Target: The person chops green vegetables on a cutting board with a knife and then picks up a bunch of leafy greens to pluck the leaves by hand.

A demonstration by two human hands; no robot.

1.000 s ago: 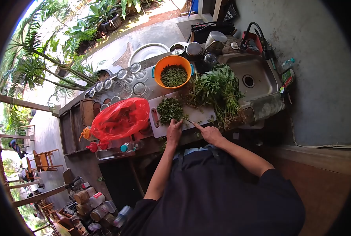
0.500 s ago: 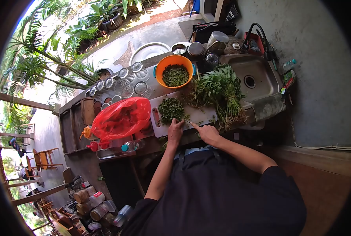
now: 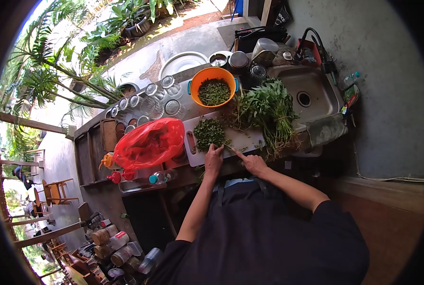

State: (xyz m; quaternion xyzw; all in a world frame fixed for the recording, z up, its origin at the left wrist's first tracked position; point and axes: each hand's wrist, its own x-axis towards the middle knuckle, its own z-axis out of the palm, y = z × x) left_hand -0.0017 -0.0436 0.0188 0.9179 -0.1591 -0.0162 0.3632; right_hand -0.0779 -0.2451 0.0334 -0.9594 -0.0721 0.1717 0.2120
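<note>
The person is chopping greens on the cutting board (image 3: 244,137), which is lying on the counter (image 3: 192,107) between a red plastic bag (image 3: 148,142) and a bundle of leafy stalks (image 3: 267,108). The heap of chopped greens (image 3: 208,132) is sitting on the left half of the board, just below an orange bowl (image 3: 213,69) that is holding more of the same.

The left hand (image 3: 214,160) is resting at the near edge of the heap, fingers curled down and bunched narrow. Whether they are pinching leaves or only pressing on them cannot be told. The right hand (image 3: 253,164) is gripping what is probably a knife (image 3: 229,148), of which only a thin sliver is showing, with the forefinger lying straight along it toward the heap.

Both forearms are reaching forward from the body, elbows bent, wrists low over the board's near edge. Judging by this, the next cut is calling for the left fingertips tucked clear of the blade and the heap held tight
</note>
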